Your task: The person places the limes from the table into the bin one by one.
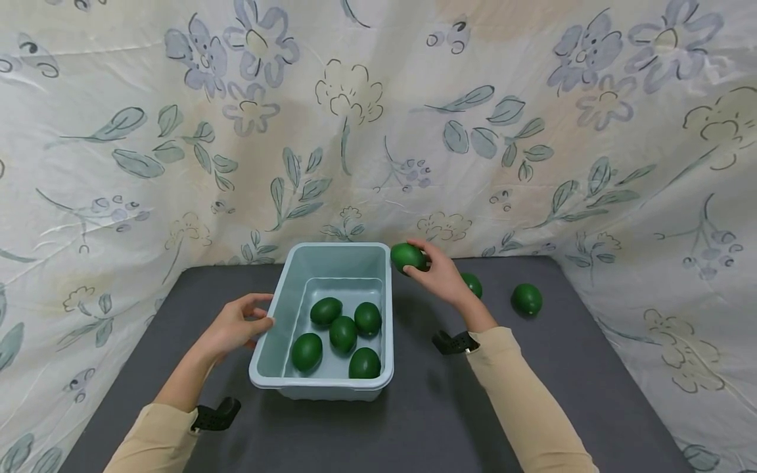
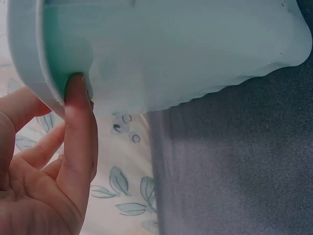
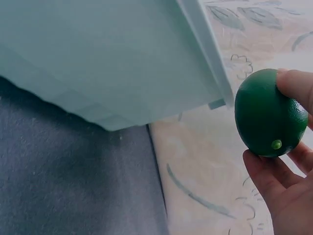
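Note:
A pale blue-green plastic bin (image 1: 322, 382) stands on the dark table with several dark green avocados lying in it, one of them an avocado (image 1: 307, 352) at the near left. My left hand (image 1: 239, 322) holds the bin's left rim; in the left wrist view a fingertip (image 2: 77, 88) presses the outer wall below the lip. Just outside the bin's far right corner, my right hand (image 1: 440, 272) grips an avocado (image 1: 408, 257) between thumb and fingers, raised off the table. The right wrist view shows this avocado (image 3: 266, 112) with a small light green stem nub.
Right of the bin, one avocado (image 1: 472, 284) is partly hidden behind the right wrist, and another avocado (image 1: 526, 299) lies farther right on the dark table (image 1: 437, 420). A flowered cloth (image 1: 378, 164) hangs behind the table and along its sides.

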A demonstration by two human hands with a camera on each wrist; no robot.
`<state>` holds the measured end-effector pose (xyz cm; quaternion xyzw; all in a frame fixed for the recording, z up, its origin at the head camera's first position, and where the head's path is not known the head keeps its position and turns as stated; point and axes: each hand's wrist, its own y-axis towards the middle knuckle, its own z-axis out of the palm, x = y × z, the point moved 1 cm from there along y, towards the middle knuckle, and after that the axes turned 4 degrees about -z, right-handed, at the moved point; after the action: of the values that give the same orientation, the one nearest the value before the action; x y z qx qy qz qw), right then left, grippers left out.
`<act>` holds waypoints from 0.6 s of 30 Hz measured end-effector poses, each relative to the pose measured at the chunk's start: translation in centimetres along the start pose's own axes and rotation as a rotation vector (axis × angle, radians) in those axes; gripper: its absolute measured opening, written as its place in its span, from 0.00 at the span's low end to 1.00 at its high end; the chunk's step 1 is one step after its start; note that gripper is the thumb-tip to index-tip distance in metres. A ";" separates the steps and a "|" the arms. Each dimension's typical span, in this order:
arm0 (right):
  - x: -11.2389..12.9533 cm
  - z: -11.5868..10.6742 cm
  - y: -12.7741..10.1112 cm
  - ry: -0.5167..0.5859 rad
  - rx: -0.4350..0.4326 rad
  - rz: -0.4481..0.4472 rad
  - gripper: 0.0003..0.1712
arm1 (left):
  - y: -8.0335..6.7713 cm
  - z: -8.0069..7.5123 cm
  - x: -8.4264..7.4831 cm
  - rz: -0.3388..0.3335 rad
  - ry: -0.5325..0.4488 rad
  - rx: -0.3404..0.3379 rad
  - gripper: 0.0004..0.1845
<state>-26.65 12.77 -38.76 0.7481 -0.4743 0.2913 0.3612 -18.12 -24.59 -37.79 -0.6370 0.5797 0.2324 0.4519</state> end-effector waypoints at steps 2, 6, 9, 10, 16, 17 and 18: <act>0.3 0.0 0.3 0.005 0.005 -0.011 0.33 | 0.0 0.0 0.0 0.002 0.001 0.000 0.31; 1.1 0.2 0.9 0.012 0.009 -0.038 0.32 | 0.0 0.0 0.0 0.001 0.002 -0.002 0.31; 1.7 0.3 1.3 0.011 0.010 -0.053 0.32 | 0.0 0.1 0.1 0.002 0.004 -0.005 0.31; 1.9 0.3 1.4 0.005 0.010 -0.055 0.32 | 0.0 0.1 0.1 0.003 0.003 -0.007 0.31; 2.7 0.8 2.0 -0.008 0.022 -0.077 0.32 | 0.0 0.1 0.0 0.006 0.000 -0.005 0.31; 2.8 0.9 2.1 -0.002 0.026 -0.082 0.32 | -0.1 0.1 0.0 0.005 0.000 -0.004 0.31; 3.0 0.9 2.1 0.000 0.029 -0.086 0.32 | 0.0 0.1 0.0 0.005 0.000 -0.004 0.31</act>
<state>-27.37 9.87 -36.38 0.7729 -0.4375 0.2826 0.3625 -18.06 -24.55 -37.83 -0.6362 0.5809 0.2348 0.4502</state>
